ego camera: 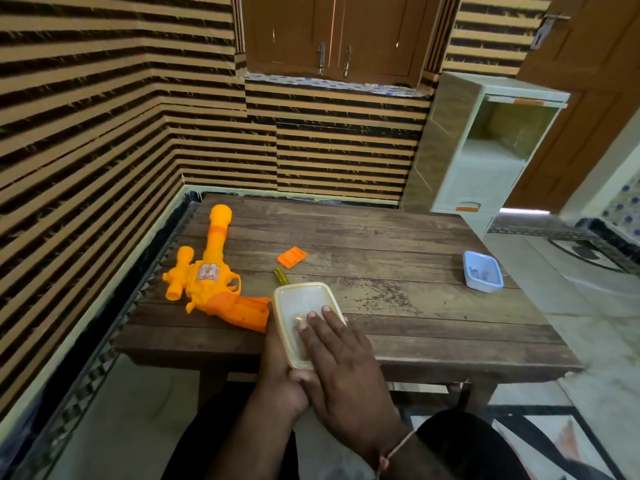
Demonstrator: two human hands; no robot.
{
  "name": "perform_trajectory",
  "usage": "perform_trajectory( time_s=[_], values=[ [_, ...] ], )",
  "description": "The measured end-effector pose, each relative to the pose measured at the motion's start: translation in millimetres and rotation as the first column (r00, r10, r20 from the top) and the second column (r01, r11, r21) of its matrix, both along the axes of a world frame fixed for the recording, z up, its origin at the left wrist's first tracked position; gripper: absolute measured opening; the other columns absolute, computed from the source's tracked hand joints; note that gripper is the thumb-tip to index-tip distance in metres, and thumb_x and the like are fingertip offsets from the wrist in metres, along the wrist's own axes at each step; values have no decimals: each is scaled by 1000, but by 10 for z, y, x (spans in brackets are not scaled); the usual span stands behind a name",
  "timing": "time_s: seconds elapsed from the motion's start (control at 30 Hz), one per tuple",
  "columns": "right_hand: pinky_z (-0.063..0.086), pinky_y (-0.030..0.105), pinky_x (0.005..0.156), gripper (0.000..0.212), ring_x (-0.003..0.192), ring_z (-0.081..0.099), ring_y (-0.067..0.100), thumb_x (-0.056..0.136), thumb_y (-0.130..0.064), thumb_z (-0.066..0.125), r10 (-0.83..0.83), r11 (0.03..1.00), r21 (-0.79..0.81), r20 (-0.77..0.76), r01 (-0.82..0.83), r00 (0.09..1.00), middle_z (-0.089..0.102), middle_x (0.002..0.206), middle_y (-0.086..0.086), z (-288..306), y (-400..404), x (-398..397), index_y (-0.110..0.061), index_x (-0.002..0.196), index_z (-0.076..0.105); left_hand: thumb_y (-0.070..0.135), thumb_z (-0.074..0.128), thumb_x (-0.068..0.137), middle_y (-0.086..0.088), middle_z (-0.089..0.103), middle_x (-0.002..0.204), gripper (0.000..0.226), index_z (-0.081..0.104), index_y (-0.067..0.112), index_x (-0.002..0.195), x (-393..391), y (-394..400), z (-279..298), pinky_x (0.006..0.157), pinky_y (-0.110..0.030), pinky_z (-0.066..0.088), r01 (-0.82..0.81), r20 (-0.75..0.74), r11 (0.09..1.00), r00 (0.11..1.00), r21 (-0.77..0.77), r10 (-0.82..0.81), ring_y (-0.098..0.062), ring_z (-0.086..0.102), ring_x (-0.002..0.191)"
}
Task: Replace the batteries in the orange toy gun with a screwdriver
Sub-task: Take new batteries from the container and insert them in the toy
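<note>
Your right hand (341,358) lies flat with straight fingers pressing on the lid of the yellowish box (304,320) at the near edge of the table (398,271), while your left hand (280,368) cups the box from its left side and beneath, fingers wrapped round it. The orange toy gun (211,282) lies to the left, grip pointing at the box, its battery cover (292,257) off and lying just beyond. The box overhangs the table edge – if your left hand slips as you work the lid, it could drop and scatter what is inside. The screwdriver (281,276) is mostly hidden behind the box – only a yellow-green handle shows. What sits in the box, and in the blue tub (483,271) far right, is too blurred to name
</note>
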State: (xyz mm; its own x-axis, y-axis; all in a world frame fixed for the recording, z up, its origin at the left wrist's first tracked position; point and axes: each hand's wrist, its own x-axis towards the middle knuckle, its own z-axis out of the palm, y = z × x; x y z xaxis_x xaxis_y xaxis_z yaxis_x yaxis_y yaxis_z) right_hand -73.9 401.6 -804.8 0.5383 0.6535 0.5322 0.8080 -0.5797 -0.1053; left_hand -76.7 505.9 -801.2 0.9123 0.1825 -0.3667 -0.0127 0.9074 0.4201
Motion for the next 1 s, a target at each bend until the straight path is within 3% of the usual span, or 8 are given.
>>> perform_trajectory(
  time_s=[0.17,0.27,0.4,0.57,0.7,0.83,0.93,1.0],
  values=[
    [35,41,104,57,134,47,20,103,-50,24,-38,959,271,-156,79,987,59,136,2,32,89,-46,-15,130,60,51,31,102,-13,72,85,66,78,9,82,-9,10,-22,75,-36,57,64,21,998,998,12,-64,-26,74,79],
    [40,38,101,51,129,53,19,103,-50,27,-46,930,357,-120,86,992,64,130,1,92,110,-26,-18,125,59,54,37,99,-14,71,93,59,73,8,97,11,44,9,88,-41,51,84,25,996,996,10,-84,-28,72,87],
    [45,28,84,55,102,68,19,103,-52,23,-189,893,395,-108,217,976,72,108,0,190,125,23,-18,109,66,55,45,95,-9,69,98,53,64,10,116,26,-34,33,77,-27,58,118,-3,993,993,-27,-118,-21,70,87],
    [41,25,65,60,74,67,18,102,-53,19,-276,844,436,-143,311,950,72,85,-3,296,156,120,-17,96,68,53,49,95,-7,69,94,49,71,11,102,127,-50,42,83,-28,56,94,-16,995,995,-44,-95,-19,68,87],
    [40,32,57,64,65,64,22,98,-61,16,-256,785,502,-271,363,928,67,71,-3,287,179,180,-19,88,63,47,42,100,-7,70,77,57,76,7,78,198,-70,13,54,-24,58,97,54,994,994,-58,-94,-16,71,63],
    [27,29,52,55,57,54,20,99,-56,23,-292,748,535,-265,392,919,60,63,-3,318,250,190,-17,79,56,49,37,102,-9,71,85,57,74,9,87,229,-43,-26,62,-27,58,141,78,989,987,-49,-137,-20,72,74],
    [39,29,56,51,59,56,16,97,-51,29,-306,549,652,-426,523,852,61,65,-3,368,213,402,-14,78,58,52,30,103,-13,71,114,58,72,12,113,218,-25,-43,78,-39,59,119,53,993,992,-7,-118,-27,70,101],
    [55,43,63,61,67,68,23,96,-64,29,-194,352,700,-595,622,780,70,73,2,430,148,630,-15,80,61,52,32,102,-9,71,114,53,69,17,118,196,1,-25,83,-43,58,86,58,996,995,-8,-85,-27,69,102]
  ],
)
